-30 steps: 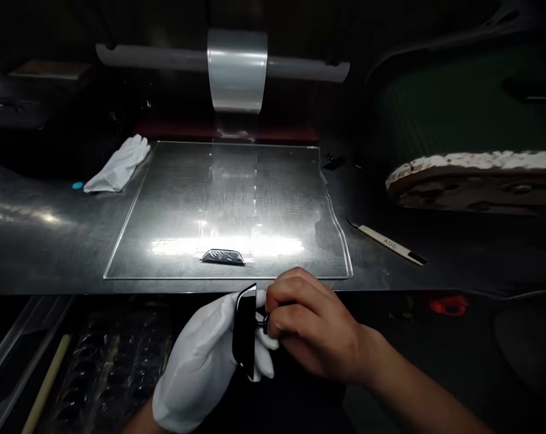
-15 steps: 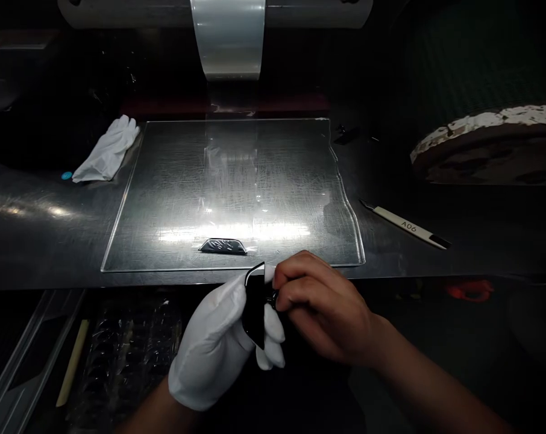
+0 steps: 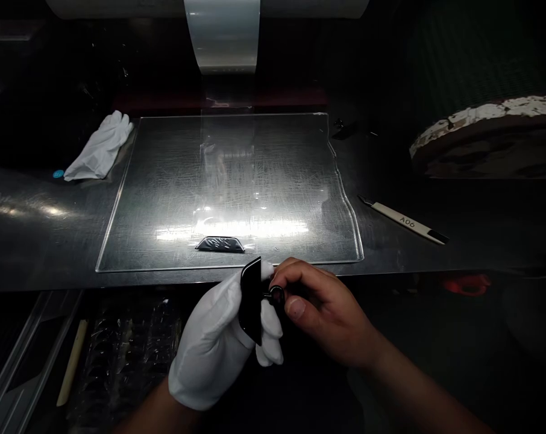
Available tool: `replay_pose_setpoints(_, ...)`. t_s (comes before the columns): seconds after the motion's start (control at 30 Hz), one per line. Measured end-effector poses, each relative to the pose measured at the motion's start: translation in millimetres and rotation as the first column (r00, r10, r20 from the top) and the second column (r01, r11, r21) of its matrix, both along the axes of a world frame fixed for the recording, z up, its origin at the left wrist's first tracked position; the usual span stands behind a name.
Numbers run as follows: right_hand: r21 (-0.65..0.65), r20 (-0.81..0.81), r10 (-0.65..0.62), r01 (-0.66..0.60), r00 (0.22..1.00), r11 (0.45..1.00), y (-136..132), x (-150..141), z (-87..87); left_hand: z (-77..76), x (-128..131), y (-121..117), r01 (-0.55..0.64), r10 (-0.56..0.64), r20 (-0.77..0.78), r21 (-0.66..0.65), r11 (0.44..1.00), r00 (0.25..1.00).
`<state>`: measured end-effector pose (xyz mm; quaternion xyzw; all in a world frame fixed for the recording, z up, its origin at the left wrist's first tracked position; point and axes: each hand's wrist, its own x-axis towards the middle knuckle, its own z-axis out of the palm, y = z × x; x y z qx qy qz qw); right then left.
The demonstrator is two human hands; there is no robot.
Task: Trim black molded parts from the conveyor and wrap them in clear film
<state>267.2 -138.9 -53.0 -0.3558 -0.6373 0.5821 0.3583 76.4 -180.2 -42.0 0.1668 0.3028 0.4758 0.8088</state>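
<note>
My left hand [image 3: 214, 343], in a white glove, is closed on a glossy black panel [image 3: 252, 304] with slanted ends, held upright just off the bench's front edge. From the panel's right side sticks out a small black ring on a short stem [image 3: 277, 295]. My bare right hand [image 3: 325, 310] has its curled index finger and thumb around this ring, the thumb at its lower right. The other right fingers are partly hidden. A second black panel [image 3: 220, 244], with white streaks of glare, lies on the clear sheet [image 3: 295, 175] beyond my hands.
A white-handled tool marked A06 [image 3: 406, 221] lies right of the sheet. A loose white glove [image 3: 99, 147] rests at the left. A strip of film [image 3: 223, 36] hangs from a roll at the back. Below the bench edge is a clear tray [image 3: 128, 355].
My right thumb has drawn back to the right, so more of the black ring shows. The left hand still grips the panel. The whole view has shifted slightly.
</note>
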Motion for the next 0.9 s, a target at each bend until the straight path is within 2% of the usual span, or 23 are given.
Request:
replay_pose_setpoints(0.17, 0.008, 0.026, 0.003, -0.003, 1.000, 1.000, 0.6, -3.3, 3.3, -0.1, 0.9, -1.9, -0.009, 0.010, 0.030, -0.023, 1.000, 0.999)
replay_pose_setpoints(0.5, -0.083, -0.009, 0.012, -0.013, 1.000, 0.996, -3.3, -6.0, 5.9, 2.3, 0.0, -4.2, -0.026, 0.027, 0.024, -0.055, 0.998, 0.999)
replay_pose_setpoints(0.9, -0.069, -0.066, 0.030, -0.035, 0.997, 0.997, -3.1, -8.5, 6.2, 6.3, 0.3, -6.7, -0.040, 0.040, 0.050, 0.008, 0.999, 0.998)
